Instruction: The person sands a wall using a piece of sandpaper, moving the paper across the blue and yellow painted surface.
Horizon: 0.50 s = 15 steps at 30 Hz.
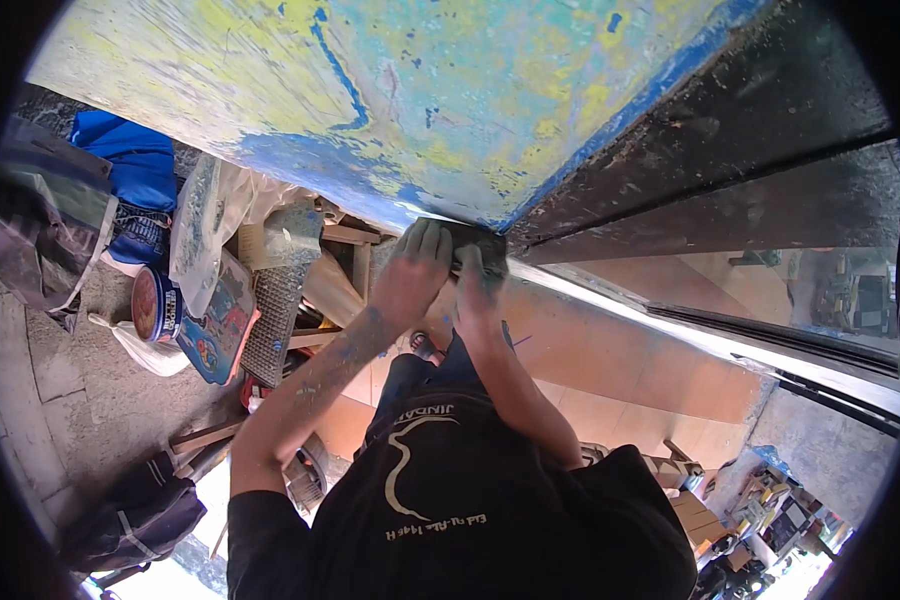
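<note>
A dark rectangular block [488, 243] is pressed to the lower part of the paint-worn wall [440, 120], close to the corner by the black frame. My left hand [417, 268] is closed over the block's left end with its fingers pointing up. Beside it, my right hand [479, 282] grips the lower side of the same block. The wall carries yellow, pale green and blue patches that look scraped. Blue specks of paint mark my left forearm. The face of the block against the wall is hidden.
A black panelled frame [690, 150] with glass borders the wall on the right. To the left stand a round tin [155, 303], a colourful flat board [218, 325], a blue bundle [135, 160] and plastic bags. A dark bag [140, 515] lies at lower left, assorted clutter [770, 510] at lower right.
</note>
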### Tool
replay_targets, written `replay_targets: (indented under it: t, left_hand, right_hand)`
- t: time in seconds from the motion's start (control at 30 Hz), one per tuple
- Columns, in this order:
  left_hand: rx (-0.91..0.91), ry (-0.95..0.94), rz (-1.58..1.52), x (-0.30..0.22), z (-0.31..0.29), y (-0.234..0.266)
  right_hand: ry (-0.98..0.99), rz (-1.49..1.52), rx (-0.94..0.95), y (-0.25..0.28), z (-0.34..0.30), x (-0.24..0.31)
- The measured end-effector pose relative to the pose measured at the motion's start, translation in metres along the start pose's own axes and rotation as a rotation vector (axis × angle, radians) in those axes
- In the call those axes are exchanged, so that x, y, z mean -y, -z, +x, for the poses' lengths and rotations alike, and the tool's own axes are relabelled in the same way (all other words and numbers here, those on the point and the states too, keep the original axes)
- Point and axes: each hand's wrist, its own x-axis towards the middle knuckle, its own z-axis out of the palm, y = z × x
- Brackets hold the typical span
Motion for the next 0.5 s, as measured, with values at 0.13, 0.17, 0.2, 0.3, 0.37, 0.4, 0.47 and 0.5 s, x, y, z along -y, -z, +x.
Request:
replay_targets:
  t: [0.13,0.17,0.2,0.3,0.37,0.4,0.47,0.5]
  left_hand:
    - [0.165,0.058,-0.018,0.01,-0.006,-0.022]
    - [-0.128,-0.01,0.123,0.0,-0.013,-0.021]
    - [-0.194,-0.05,0.13,0.003,-0.016,-0.013]
    - [0.317,0.016,0.072,0.019,-0.003,-0.019]
    - [0.463,0.15,-0.059,0.021,-0.005,-0.023]
    - [0.182,0.076,0.087,0.011,-0.009,-0.02]
    - [-0.024,-0.058,0.276,-0.001,-0.003,0.0]
    - [-0.018,-0.055,0.275,-0.001,0.003,-0.002]
  right_hand:
    - [-0.102,0.013,0.147,0.014,0.017,-0.028]
    - [-0.072,0.004,0.096,0.013,0.001,-0.014]
    - [-0.006,0.033,0.124,-0.001,-0.009,0.008]
    - [0.037,-0.278,-0.053,0.039,0.052,-0.102]
    - [-0.037,-0.198,0.151,0.004,0.023,-0.037]
    - [-0.055,-0.07,0.128,-0.001,0.01,-0.015]
    - [-0.075,0.058,0.104,0.009,0.012,-0.01]
    - [-0.09,-0.018,0.1,0.019,0.024,-0.026]
